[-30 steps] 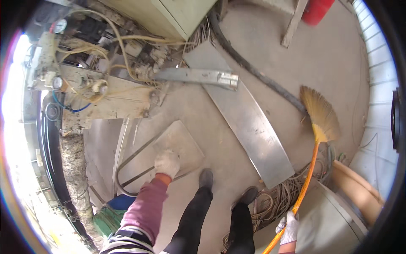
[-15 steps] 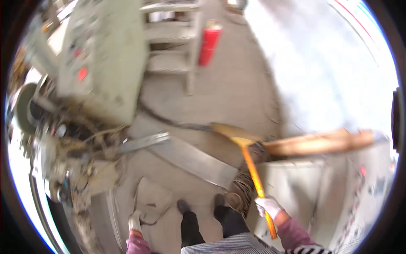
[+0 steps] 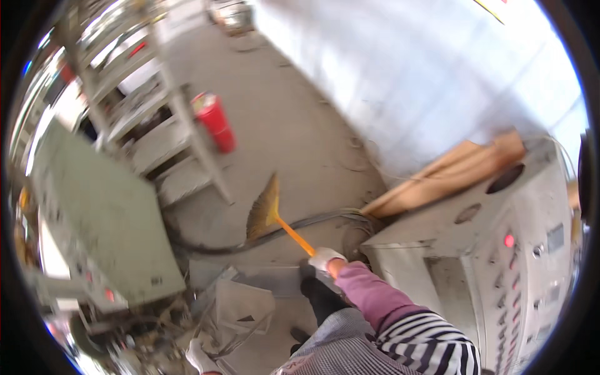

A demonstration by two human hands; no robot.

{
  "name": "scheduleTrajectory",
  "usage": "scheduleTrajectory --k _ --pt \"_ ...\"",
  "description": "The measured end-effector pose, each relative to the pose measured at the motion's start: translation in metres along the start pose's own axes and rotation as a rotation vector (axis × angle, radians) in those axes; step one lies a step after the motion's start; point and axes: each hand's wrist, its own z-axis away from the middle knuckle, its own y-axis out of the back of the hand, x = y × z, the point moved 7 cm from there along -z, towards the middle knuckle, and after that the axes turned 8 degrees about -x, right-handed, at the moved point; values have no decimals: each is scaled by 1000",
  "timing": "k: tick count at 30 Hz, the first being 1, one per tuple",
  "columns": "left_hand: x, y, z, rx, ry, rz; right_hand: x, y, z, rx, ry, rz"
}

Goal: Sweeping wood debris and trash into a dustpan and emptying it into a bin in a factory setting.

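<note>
My right hand (image 3: 327,257), in a white glove, is closed round the orange handle of a broom (image 3: 265,209). The broom's yellowish fan of bristles points away from me, by a dark hose on the floor. At the lower left, my white-gloved left hand (image 3: 201,357) is closed at the thin handle of a beige dustpan (image 3: 245,303); its fingertips are blurred. The dustpan hangs low over the floor beside a flat metal strip (image 3: 281,279).
A green cabinet (image 3: 103,212) and metal steps (image 3: 159,134) stand on the left, with a red cylinder (image 3: 215,122) beside them. A dark hose (image 3: 206,249) crosses the floor. On the right are a grey control cabinet (image 3: 519,269), brown cardboard (image 3: 447,172) and a pale wall (image 3: 425,81).
My view has turned right and I have stepped forward. My right arm reaches further ahead with the broom, its bristles now pointing to the left. The dustpan has come along with my left hand.
</note>
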Motion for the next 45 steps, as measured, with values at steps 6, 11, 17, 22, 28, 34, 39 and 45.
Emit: scheduleTrajectory --k 6,11,17,22,28,34,39,45 --pt "162 -143 6 -239 101 4 5 83 37 122 131 -435" --pt "277 -300 -23 -442 -100 62 -20 169 68 -112 332 -1225" --pt "387 -484 -62 -636 -264 -85 16 214 60 -162 298 -1775" --pt "459 -638 -138 -818 -227 -80 26 199 67 -259 249 -2318" --pt "514 -831 -170 -895 -262 -107 -7 237 67 49 22 -1994" --pt "580 -968 -202 -924 -211 -296 -30 330 8 -2 54 -2192" --pt "641 -1027 -279 -864 -194 -280 -41 414 -38 169 -64 -2385" --pt "686 -1104 -322 -900 -147 -240 -3 543 -153 332 -25 -2023"
